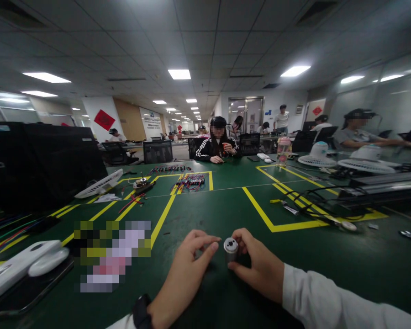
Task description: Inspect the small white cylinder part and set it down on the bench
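Note:
A short silver metal cylinder (230,252) stands upright on the green table in front of me. Its light top face has dark holes in it. My right hand (256,260) grips it from the right, thumb at the near side and fingers behind. Just left of the cylinder is my left hand (195,256), its index finger and thumb brought close together in a pinch. Anything between those fingertips is too small to make out. A dark band circles my left wrist.
Yellow tape (260,210) marks areas on the table (192,214). Bundled wires (192,182) lie ahead, and black cables (308,208) at right. White fans (317,155) stand farther right. A phone (30,288) lies at left near a blurred-out patch. Across the table sits a person (218,141).

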`<state>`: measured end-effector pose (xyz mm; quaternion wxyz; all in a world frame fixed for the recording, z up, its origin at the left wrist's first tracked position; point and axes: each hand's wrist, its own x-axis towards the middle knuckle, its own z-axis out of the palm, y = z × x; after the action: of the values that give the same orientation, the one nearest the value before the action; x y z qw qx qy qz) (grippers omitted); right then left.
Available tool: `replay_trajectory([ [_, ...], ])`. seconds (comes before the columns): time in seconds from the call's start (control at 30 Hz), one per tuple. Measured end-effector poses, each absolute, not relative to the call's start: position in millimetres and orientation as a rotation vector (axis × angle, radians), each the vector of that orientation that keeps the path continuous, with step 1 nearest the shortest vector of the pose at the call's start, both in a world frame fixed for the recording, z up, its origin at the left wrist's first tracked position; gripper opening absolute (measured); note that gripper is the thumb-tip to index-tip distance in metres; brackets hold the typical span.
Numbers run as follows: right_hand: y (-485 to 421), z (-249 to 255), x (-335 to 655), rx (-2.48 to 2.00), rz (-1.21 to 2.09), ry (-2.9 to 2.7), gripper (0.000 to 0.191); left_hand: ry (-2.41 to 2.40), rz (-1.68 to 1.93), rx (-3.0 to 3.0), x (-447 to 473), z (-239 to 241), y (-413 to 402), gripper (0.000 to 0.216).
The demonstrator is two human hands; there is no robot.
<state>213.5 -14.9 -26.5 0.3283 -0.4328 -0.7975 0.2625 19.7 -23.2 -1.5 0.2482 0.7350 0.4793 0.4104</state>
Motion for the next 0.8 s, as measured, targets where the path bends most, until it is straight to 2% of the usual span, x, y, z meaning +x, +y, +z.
replay_trajectory([
  [0.27, -17.2, -21.0, 219.8, -1.154, 0.686, -2.104, 0.032, 1.395, 0.87, 2.205, 20.6, -15.0, -18.7, 0.022],
  [0.5, -20.3, -14.0, 223.1, -1.191, 0.733, -2.079, 0.033, 1.384, 0.887, 2.188, 19.8, -14.9, -21.4, 0.026],
  [0.67, -20.4, -13.8, 223.1, -1.172, 0.764, -2.034, 0.053, 1.339, 1.002, 2.067, 16.4, -6.4, -35.3, 0.024],
  [0.8, -21.3, -9.3, 224.4, -1.199, 0.746, -2.089, 0.041, 1.341, 1.001, 1.983, 4.7, -2.1, -55.9, 0.019],
])
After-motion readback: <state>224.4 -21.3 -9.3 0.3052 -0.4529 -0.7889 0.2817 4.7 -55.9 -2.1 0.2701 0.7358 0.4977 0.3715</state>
